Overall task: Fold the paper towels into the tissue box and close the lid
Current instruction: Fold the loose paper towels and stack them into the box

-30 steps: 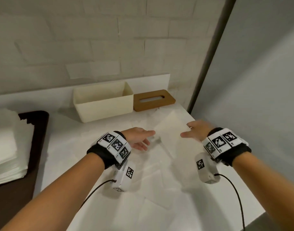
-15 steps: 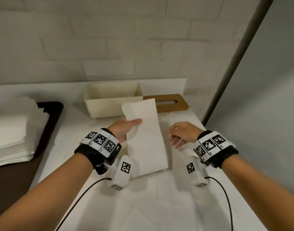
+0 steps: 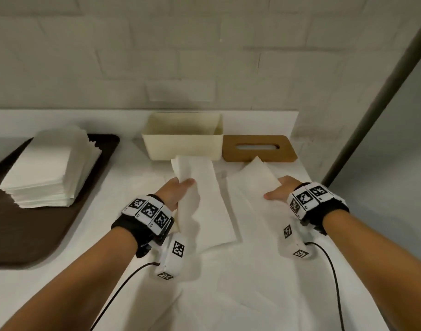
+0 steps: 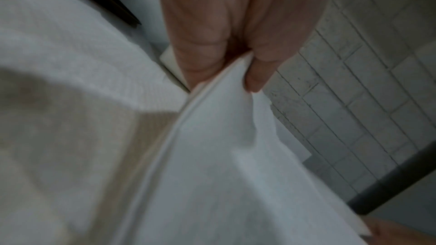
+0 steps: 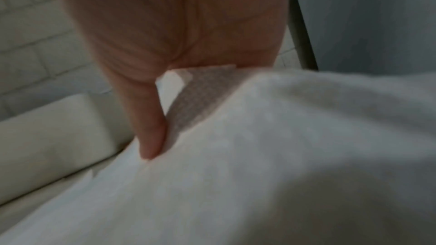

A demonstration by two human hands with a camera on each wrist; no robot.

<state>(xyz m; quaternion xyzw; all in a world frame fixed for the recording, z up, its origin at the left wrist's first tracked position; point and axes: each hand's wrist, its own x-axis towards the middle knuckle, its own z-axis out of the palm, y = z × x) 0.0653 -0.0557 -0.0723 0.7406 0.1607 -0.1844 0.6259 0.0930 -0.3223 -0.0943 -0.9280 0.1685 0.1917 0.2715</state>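
Note:
An open cream tissue box (image 3: 183, 139) stands at the back of the white table, and its brown wooden lid (image 3: 259, 150) with a slot lies flat to its right. My left hand (image 3: 184, 185) pinches the far end of a folded paper towel (image 3: 204, 211) between thumb and fingers; the left wrist view shows that pinch (image 4: 235, 66) on the doubled edge (image 4: 188, 118). My right hand (image 3: 273, 191) holds a second paper towel (image 3: 252, 180) by its raised far corner, with the thumb (image 5: 151, 137) on top of the sheet (image 5: 283, 137).
A tall stack of paper towels (image 3: 47, 168) sits on a dark brown tray (image 3: 25, 230) at the left. More sheets (image 3: 252, 295) lie flat on the table near me. A tiled wall is behind, and a grey panel with a dark post (image 3: 371, 103) is at the right.
The right hand, empty half a second ago, now holds up the corner of a second towel. The left hand keeps its folded towel, now lower in front of the box.

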